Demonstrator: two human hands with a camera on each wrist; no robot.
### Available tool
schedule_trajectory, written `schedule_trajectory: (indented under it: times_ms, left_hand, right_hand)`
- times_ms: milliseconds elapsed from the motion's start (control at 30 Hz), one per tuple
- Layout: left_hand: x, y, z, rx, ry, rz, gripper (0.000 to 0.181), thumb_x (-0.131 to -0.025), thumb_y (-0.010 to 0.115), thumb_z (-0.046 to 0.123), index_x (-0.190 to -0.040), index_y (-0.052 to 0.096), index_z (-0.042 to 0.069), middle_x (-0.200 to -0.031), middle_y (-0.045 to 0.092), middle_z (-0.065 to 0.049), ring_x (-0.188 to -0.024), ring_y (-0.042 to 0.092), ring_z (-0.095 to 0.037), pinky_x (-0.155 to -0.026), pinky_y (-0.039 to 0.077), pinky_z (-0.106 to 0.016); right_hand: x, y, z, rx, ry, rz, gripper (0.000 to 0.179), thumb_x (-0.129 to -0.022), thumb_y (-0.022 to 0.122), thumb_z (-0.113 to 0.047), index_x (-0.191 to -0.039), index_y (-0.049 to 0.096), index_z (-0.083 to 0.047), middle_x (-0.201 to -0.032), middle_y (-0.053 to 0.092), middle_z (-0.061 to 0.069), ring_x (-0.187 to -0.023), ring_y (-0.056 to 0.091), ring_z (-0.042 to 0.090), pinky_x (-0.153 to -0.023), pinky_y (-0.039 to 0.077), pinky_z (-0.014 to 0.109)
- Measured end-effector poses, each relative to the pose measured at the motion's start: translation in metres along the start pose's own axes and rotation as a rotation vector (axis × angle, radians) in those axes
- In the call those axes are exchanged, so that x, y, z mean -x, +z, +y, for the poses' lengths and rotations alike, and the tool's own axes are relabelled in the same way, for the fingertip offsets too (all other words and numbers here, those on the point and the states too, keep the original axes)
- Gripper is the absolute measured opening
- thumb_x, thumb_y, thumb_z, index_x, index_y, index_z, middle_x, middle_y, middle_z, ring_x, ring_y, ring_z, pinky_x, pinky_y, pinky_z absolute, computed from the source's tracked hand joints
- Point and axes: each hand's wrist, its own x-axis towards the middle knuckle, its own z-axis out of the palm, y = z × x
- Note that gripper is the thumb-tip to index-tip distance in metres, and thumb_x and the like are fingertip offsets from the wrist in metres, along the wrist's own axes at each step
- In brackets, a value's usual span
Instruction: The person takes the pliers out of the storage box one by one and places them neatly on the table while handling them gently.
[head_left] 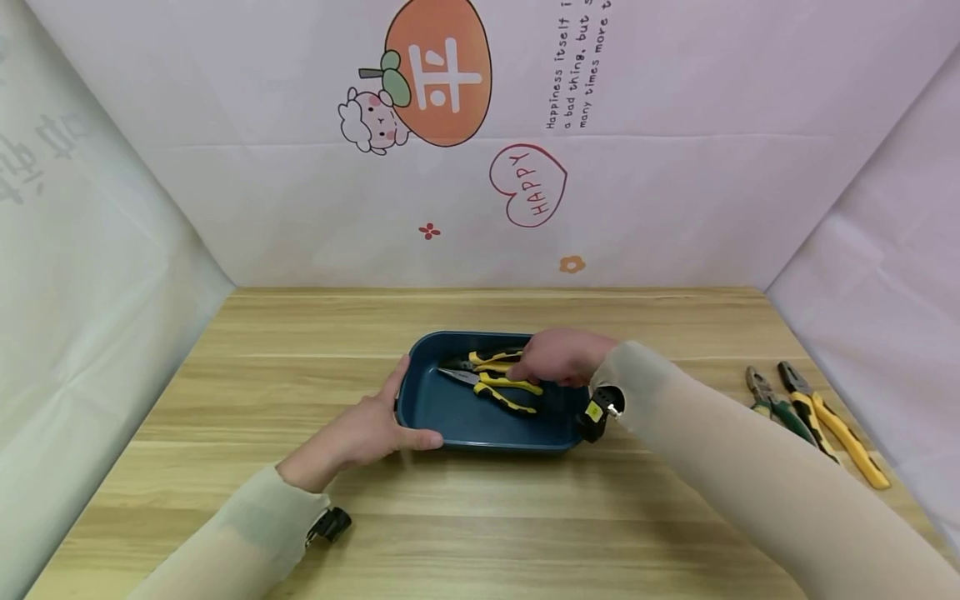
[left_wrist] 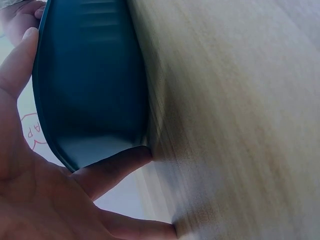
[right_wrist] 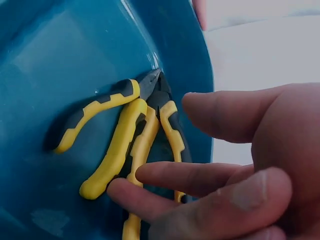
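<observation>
A dark blue tray (head_left: 431, 417) sits on the wooden table. My left hand (head_left: 367, 429) is spread around its left end, thumb at the front rim and straight fingers along the outer wall; the left wrist view shows fingertips reaching the tabletop. Inside lie long-nose pliers (head_left: 506, 403) with yellow and black handles spread apart. A second pair of yellow and black pliers (right_wrist: 142, 145) lies against them on the far side. Over that pair's handles hovers my right hand (head_left: 562, 354), fingers extended, fingertips right at one handle, thumb apart.
At the table's right side lie green-handled pliers (head_left: 761, 387) and another pair of yellow and black pliers (head_left: 847, 433). A white printed cloth (head_left: 660, 208) stands behind the table, with more white cloth on both sides.
</observation>
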Motion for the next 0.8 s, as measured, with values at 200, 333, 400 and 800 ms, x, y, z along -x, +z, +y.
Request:
schedule_trajectory:
  times_ms: [200,333,400,800]
  left_hand:
    - [-0.001,0.000,0.000,-0.006,-0.001,-0.001,0.130,-0.072,0.079,0.067,-0.161,-0.006,0.027,-0.143,0.042,-0.035,-0.112,0.059,-0.036,-0.082,0.049,-0.048]
    - [-0.001,0.000,0.001,-0.009,0.005,-0.001,0.129,-0.072,0.078,0.067,-0.161,-0.006,0.027,-0.141,0.045,-0.034,-0.111,0.059,-0.035,-0.081,0.049,-0.047]
    - [-0.001,0.000,0.001,-0.008,0.006,-0.001,0.129,-0.072,0.079,0.067,-0.161,-0.006,0.027,-0.140,0.045,-0.034,-0.109,0.060,-0.034,-0.079,0.049,-0.046]
    - [0.000,-0.001,0.001,-0.004,0.005,0.001,0.128,-0.072,0.078,0.067,-0.161,-0.006,0.028,-0.144,0.040,-0.036,-0.117,0.055,-0.040,-0.085,0.048,-0.052]
  right_hand:
    - [-0.004,0.007,-0.009,0.055,-0.009,-0.030,0.040,-0.100,0.062,-0.037,-0.068,0.055,-0.012,-0.056,0.036,-0.003,-0.043,0.032,0.012,-0.044,0.032,0.026]
    - [-0.008,0.010,-0.009,0.041,-0.012,-0.045,0.032,-0.100,0.062,-0.032,-0.083,0.068,-0.006,-0.058,0.035,-0.003,-0.044,0.031,0.012,-0.044,0.032,0.026]
    - [-0.011,0.010,-0.010,0.044,-0.011,-0.050,0.029,-0.100,0.062,-0.030,-0.089,0.071,-0.006,-0.058,0.034,-0.003,-0.044,0.030,0.012,-0.045,0.031,0.026]
    - [-0.022,0.011,-0.012,0.032,-0.008,-0.096,0.011,-0.094,0.071,-0.021,-0.103,0.072,-0.014,-0.093,0.064,0.007,-0.061,0.045,0.016,-0.055,0.037,0.028]
